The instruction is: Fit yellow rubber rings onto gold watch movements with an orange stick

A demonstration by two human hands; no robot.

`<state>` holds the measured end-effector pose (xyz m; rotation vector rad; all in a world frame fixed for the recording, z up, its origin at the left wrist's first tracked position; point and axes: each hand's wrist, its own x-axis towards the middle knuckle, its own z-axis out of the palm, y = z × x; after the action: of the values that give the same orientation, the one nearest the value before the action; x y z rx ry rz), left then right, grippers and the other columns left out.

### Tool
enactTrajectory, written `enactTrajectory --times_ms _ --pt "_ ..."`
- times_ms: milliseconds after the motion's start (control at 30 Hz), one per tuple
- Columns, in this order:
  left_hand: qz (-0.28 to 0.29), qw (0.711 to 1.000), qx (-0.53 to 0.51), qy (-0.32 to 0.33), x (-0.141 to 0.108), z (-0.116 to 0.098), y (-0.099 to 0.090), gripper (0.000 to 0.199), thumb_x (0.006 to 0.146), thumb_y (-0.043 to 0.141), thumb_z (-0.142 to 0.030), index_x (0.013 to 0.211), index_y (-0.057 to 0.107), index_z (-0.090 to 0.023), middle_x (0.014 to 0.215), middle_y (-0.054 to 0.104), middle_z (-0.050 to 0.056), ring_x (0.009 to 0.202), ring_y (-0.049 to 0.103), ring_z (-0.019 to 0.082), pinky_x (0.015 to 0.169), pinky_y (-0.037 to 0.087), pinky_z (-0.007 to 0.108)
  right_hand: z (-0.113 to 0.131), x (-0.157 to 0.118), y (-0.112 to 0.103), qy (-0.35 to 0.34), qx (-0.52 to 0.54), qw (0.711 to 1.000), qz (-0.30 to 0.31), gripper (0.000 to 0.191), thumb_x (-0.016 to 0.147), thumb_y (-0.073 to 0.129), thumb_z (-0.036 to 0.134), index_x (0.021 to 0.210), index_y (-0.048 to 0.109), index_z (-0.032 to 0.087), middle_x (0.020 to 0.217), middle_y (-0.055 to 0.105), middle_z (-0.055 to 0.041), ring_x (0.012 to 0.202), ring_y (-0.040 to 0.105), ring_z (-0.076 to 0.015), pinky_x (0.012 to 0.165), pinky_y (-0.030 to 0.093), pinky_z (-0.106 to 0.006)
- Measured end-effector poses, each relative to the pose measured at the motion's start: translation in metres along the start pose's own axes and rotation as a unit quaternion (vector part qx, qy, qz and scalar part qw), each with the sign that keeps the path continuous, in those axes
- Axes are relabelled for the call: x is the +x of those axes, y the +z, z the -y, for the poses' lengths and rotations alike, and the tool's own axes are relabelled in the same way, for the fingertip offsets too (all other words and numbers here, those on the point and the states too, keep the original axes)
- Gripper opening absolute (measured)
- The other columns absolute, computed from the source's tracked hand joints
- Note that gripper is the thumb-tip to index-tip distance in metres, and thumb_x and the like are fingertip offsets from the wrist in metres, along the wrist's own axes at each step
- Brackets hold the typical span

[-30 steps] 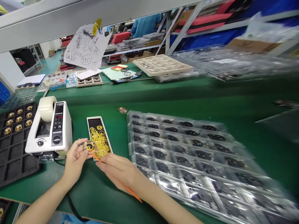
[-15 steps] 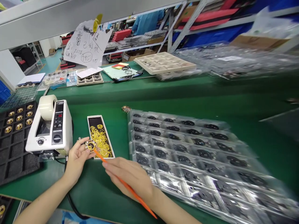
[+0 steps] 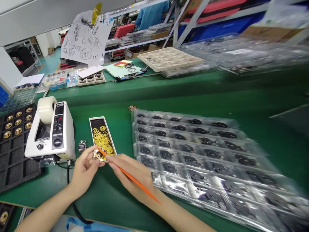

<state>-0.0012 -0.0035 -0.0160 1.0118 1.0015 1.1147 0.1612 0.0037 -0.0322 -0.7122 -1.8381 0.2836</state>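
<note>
The left hand [image 3: 84,169] pinches a small round gold part [image 3: 99,155] between thumb and fingertips, its grip closed on the rim, just above the green desk [image 3: 111,196]. The right hand [image 3: 131,175] closes around a thin orange stick [image 3: 135,181] like a pen; the tip touches the face of the gold part, and the tail runs toward 4 o'clock over the wrist. The part hangs over the near end of a narrow white-rimmed box [image 3: 102,136] of loose yellow rings, which extends toward 12 o'clock. A small metal tally counter [image 3: 82,146] stands just beside the box at 10 o'clock from the left hand, and beyond it sits a white tape dispenser [image 3: 51,132], its cable [image 3: 72,203] trailing under the left forearm. A black foam tray [image 3: 14,158] holding gold pieces lies at 9 o'clock. At 3 o'clock, a clear blister tray [image 3: 205,161] of black parts starts just beside the right hand, its near edge touching the knuckles. Bare desk lies between the forearms and toward the near edge.
</note>
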Motion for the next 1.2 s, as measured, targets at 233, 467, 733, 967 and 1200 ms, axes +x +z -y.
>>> enactTrajectory --times_ms 233,467,733,967,1200 --pt "-0.02 0.999 0.002 -0.039 0.003 0.0 -0.006 0.042 0.074 0.073 -0.037 0.11 0.067 -0.017 0.086 0.074 0.005 0.082 0.068 0.019 0.074 0.054 0.027 -0.004 -0.002 0.005 -0.206 -0.144 0.966 0.057 0.023 0.093 0.043 0.003 0.106 0.062 0.005 0.09 0.071 -0.0159 0.085 0.068 -0.022 0.072 0.058 -0.032" --pt "-0.023 0.995 -0.044 -0.086 0.005 -0.004 -0.005 0.043 0.07 0.073 -0.035 0.106 0.064 -0.013 0.063 0.066 0.0 0.049 0.059 0.012 0.044 0.043 0.021 -0.001 0.001 -0.007 -0.099 -0.07 0.993 0.01 0.024 0.093 0.042 0.004 0.105 0.061 0.013 0.084 0.065 -0.0093 0.074 0.062 -0.0148 0.062 0.053 -0.024" --pt "-0.021 0.994 0.037 -0.1 0.007 -0.007 -0.003 0.035 0.062 0.078 -0.034 0.083 0.057 -0.014 0.062 0.067 0.002 0.037 0.045 0.005 0.038 0.027 0.016 0.002 0.006 -0.014 0.054 0.025 0.998 -0.034 0.029 0.092 0.042 0.004 0.108 0.06 0.021 0.084 0.059 -0.0053 0.079 0.06 -0.0171 0.064 0.05 -0.029" --pt "-0.02 0.994 0.083 -0.071 0.005 -0.006 -0.002 0.021 0.065 0.069 -0.028 0.074 0.054 -0.015 0.059 0.065 0.0 0.038 0.041 0.005 0.039 0.033 0.017 -0.003 -0.001 -0.013 0.034 0.014 0.998 -0.046 0.034 0.102 0.027 0.027 0.105 0.06 0.019 0.09 0.054 -0.0075 0.081 0.055 -0.018 0.064 0.047 -0.031" --pt "-0.01 0.994 0.089 -0.068 0.005 -0.005 -0.002 0.018 0.067 0.065 -0.028 0.073 0.054 -0.015 0.06 0.066 0.001 0.039 0.044 0.005 0.041 0.035 0.017 -0.004 0.001 -0.004 -0.04 0.017 0.999 -0.012 0.034 0.103 0.024 0.027 0.08 0.048 0.02 0.066 0.048 0.0011 0.059 0.049 -0.013 0.081 0.05 -0.038"
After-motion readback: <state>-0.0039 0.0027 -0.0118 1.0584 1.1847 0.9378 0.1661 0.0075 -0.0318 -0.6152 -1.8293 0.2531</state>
